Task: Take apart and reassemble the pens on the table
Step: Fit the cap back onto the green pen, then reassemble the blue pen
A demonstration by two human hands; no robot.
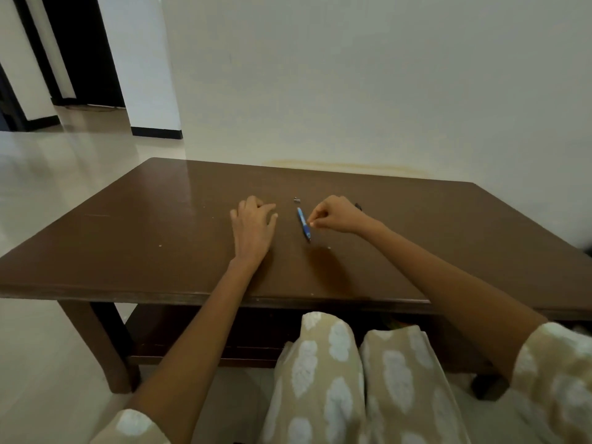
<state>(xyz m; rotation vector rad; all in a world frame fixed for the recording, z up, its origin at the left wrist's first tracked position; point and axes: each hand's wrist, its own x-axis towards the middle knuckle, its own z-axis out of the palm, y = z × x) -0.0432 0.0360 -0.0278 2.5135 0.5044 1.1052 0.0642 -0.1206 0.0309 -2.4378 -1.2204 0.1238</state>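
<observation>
A low brown wooden desk (128,245) with a smooth, glossy top and rounded far corners is filling the middle of the view, its near edge running straight across just beyond the person's knees, its left part lying bare out to the edge and its right edge running out of the picture. Pale shiny floor is stretching away to the left, and a plain wall is rising just behind the far edge. The left hand (253,225) is resting palm down on the desk, its fingers loosely curled and grasping nothing. The right hand (336,214) is lying to the right of it, its fingers curled in, with thumb and forefinger pinching together just beside the pen (303,224); whether they are touching the pen or holding some tiny piece cannot be told. The pen, slim and blue with a dark near tip, is lying on the desk between the two hands, pointing near to far. A small grey part (296,199) is sitting just beyond its far end, too small to identify. A dark object (358,206) is peeking out from behind the right hand, mostly hidden. Patterned beige trousers (326,373) and sleeves are covering the near foreground, and a lower shelf is sitting in shadow under the desk.
</observation>
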